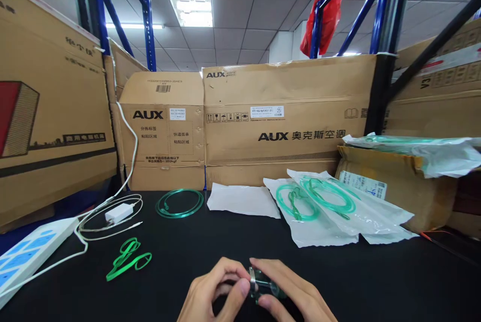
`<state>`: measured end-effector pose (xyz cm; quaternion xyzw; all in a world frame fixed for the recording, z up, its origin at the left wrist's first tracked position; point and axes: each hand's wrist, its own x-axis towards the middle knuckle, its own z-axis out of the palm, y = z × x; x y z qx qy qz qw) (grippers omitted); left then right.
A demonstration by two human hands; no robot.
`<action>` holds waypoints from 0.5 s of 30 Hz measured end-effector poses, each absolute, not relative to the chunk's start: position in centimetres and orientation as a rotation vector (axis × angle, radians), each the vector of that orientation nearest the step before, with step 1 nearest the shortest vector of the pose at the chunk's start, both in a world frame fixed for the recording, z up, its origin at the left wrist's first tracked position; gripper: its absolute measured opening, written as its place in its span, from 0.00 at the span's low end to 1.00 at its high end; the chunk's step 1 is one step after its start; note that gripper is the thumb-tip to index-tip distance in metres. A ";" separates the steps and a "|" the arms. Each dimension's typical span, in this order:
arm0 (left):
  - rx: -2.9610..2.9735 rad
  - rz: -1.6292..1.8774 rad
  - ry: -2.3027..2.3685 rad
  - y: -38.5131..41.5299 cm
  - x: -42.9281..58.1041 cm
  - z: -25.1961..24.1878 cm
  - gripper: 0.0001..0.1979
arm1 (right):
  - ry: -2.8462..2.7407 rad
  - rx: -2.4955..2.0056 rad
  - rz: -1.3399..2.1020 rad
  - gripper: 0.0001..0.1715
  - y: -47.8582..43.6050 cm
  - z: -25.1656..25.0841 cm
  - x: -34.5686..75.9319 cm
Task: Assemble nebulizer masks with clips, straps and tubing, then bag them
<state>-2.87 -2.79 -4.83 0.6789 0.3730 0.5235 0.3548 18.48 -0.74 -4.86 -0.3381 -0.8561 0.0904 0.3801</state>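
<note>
Low in the middle of the head view, both my hands are on a small translucent green mask (268, 288) with a shiny metal strip (252, 278) at its left end. My left hand (216, 292) pinches the metal strip between thumb and fingertips. Wrapped around the right part of the mask is my right hand (296, 289), its fingers over the top and its thumb below; they hide much of the mask's shape. A loose green elastic strap (128, 260) lies to the left, and a coil of green tubing (179, 203) lies farther back.
Clear packets (326, 206) with green tubing lie at the back right, beside a white sheet (242, 200). A power strip (33, 254) and a white adapter (119, 213) with cable occupy the left. Cardboard boxes (285, 111) wall off the back; another packet (417, 147) tops a box (421, 196).
</note>
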 end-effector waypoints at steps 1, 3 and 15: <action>1.691 1.315 0.939 -2.7 -3.0 -4.8 0.20 | -2.183 -0.827 0.246 0.26 -0.9 -4.5 18.4; 1.595 1.236 0.890 -2.5 -3.4 -4.9 0.23 | -2.173 -0.745 0.251 0.28 -1.1 -4.0 18.4; 1.771 1.090 0.837 -2.2 -4.0 -4.7 0.20 | -2.229 -0.939 0.129 0.30 -1.7 -3.6 17.9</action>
